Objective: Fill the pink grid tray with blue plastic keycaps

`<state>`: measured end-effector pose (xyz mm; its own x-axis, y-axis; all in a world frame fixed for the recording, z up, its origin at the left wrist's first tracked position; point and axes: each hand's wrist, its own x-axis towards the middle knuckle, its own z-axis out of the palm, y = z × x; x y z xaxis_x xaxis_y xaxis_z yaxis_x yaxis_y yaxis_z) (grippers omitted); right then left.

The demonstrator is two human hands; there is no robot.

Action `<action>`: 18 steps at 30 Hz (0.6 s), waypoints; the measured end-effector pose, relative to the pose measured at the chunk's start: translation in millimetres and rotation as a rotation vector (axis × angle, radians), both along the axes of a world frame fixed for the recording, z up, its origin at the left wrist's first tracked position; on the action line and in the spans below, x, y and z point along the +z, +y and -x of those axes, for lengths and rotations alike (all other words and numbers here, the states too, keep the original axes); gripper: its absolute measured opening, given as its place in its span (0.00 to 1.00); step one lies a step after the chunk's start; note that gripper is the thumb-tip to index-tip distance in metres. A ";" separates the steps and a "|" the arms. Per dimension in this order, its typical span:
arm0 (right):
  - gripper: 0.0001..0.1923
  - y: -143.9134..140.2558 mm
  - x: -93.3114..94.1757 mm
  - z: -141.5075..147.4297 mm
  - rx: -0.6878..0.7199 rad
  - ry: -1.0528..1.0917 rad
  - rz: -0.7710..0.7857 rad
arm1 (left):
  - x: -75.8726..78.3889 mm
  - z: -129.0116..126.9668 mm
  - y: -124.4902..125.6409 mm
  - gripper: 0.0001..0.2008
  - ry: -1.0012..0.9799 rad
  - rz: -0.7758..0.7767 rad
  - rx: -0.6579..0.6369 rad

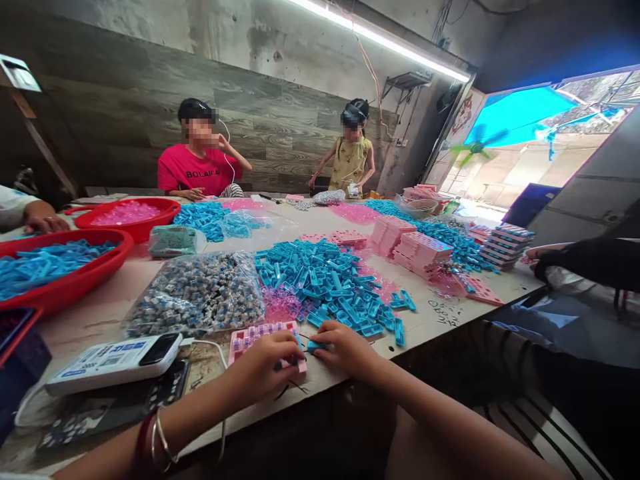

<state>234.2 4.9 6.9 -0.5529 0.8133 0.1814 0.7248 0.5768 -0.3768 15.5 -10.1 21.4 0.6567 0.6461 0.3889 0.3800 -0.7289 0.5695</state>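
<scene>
Currently the left hand (265,363) rests closed on a pink tray (250,337) at the bench's near edge; the right hand (345,347) pinches a blue piece (316,346), its long axis apparently lying along that edge.

Bright blue plastic pieces (330,283) heaped beside a pink tray (253,337), red bowls (75,283), and a pale tan table (100,313) top.

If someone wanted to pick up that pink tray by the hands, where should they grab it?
Probably by the pink tray's left short end, coming in from the left. It lies flat on the table, the left hand covers its right end, and the blue pieces crowd its far side. The left end looks bare, so fingers could likely pinch that edge.
</scene>
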 end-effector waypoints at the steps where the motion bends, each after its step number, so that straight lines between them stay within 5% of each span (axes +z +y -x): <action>1: 0.10 -0.5 0.4 -0.4 0.004 -0.006 -0.001 | -5.8 -1.1 -1.6 0.05 0.016 -0.027 -0.003; 8: 0.10 -2.4 0.7 -1.8 0.016 -0.036 0.000 | -20.2 5.6 -7.5 0.10 0.137 -0.254 0.017; 18: 0.11 -5.5 2.7 -2.2 0.031 -0.045 -0.011 | -22.2 3.4 -8.8 0.07 0.178 -0.339 0.089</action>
<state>236.3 -0.6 9.6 -0.5858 0.7936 0.1645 0.7226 0.6034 -0.3374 12.1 -18.8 -0.8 0.6800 0.5581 0.4755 0.5213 -0.8241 0.2217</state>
